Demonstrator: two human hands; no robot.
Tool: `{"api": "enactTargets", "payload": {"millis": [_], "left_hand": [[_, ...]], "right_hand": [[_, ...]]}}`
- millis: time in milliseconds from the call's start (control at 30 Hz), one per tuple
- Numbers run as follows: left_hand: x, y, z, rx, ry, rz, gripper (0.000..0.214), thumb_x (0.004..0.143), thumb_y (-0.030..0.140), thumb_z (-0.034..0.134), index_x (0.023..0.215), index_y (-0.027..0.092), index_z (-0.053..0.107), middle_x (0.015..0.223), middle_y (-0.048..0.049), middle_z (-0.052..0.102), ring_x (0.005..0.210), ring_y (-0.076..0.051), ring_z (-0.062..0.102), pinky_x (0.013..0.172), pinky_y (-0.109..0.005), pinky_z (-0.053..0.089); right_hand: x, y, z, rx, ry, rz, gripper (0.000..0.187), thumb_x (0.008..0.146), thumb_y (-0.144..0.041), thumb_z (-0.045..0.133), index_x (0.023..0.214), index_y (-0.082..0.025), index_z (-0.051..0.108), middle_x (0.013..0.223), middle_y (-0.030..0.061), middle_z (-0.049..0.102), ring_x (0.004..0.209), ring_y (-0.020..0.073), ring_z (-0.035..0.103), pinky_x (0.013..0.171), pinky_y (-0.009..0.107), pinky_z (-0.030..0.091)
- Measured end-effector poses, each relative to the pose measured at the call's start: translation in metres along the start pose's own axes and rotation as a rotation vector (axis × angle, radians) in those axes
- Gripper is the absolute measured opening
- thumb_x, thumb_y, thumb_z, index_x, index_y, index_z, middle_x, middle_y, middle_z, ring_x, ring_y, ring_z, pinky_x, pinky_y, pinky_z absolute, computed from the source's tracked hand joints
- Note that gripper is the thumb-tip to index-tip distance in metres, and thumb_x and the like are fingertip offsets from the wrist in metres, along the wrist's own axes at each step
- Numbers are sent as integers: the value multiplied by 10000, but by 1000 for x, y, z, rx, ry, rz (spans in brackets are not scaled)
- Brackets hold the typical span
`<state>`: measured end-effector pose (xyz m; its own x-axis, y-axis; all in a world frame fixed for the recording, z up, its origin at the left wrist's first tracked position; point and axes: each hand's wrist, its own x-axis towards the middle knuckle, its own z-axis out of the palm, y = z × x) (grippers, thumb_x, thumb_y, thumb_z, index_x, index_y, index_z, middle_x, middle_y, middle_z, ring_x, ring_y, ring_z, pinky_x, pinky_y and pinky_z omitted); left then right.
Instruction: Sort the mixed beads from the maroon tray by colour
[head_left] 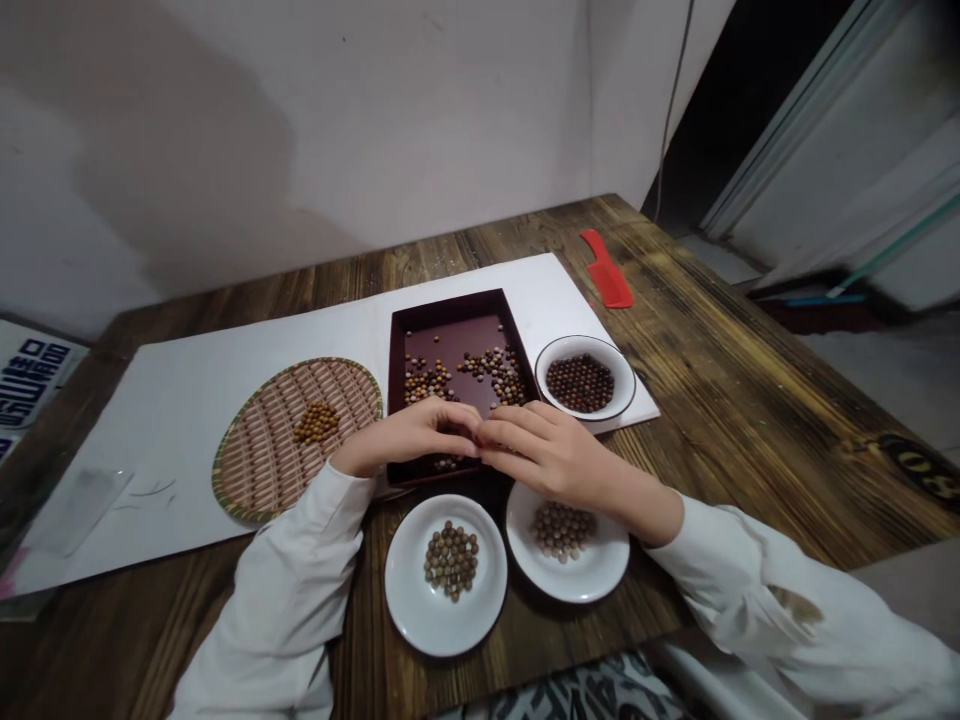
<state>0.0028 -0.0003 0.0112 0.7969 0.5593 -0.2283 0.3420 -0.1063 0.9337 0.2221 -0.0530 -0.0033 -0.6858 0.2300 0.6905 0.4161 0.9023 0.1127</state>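
Hands (551, 455) meet over the maroon tray (466, 338) of beads (510, 388).

From this end I count one left hand (420, 437) and one right hand (555, 452), so two altogether, with two sleeves (300, 580). I have one tray (480, 333), one bowl (625, 385), one woven mat (251, 440) and two plates (405, 595), making five holders for beads (451, 561). Four piles reach my screen: one on the mat, one in the bowl, one on each plate. Dozens more lie in the tray, too small and crowded for me to number. I also get one comb (611, 283), one cable (675, 105) and one table (712, 440).
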Motion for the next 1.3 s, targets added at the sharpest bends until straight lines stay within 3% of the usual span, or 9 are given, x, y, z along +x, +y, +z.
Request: {"api": "enactTargets", "payload": {"millis": [133,267,433,600,1300], "left_hand": [[1,1,1,19,49,0,107,804,226,704,877,155,736,930,-31,734,903,-152,656,890,-263,480],[2,3,2,34,69,6,141,820,230,699,938,175,752,1004,-39,751,941,-143,670,906,-253,483],[3,2,2,64,81,1,142,818,222,698,939,171,754,999,-47,756,924,-146,680,889,-259,495],[3,1,2,81,88,-5,140,822,223,692,938,173,753,1005,-43,755,928,-141,680,895,-255,492],[3,-8,0,124,63,53,174,863,283,679,995,187,741,1038,-33,747,971,-136,678,896,-224,489]], "right_hand": [[-2,14,-5,31,34,100,107,945,-169,540,926,-167,646,1012,77,713,975,190,617,759,322,489],[-17,52,-23,-29,79,333,61,921,-230,590,892,-206,638,1019,84,699,926,201,615,791,359,497],[-46,94,-50,-178,-174,628,114,895,-253,592,867,-188,681,957,113,642,879,251,574,758,398,469],[-55,100,-63,-76,-440,822,136,875,-285,600,849,-197,699,974,101,602,900,245,570,778,378,456],[-59,99,-67,2,-638,947,188,878,-276,540,922,-206,708,1023,87,643,911,218,622,808,332,461]]}}
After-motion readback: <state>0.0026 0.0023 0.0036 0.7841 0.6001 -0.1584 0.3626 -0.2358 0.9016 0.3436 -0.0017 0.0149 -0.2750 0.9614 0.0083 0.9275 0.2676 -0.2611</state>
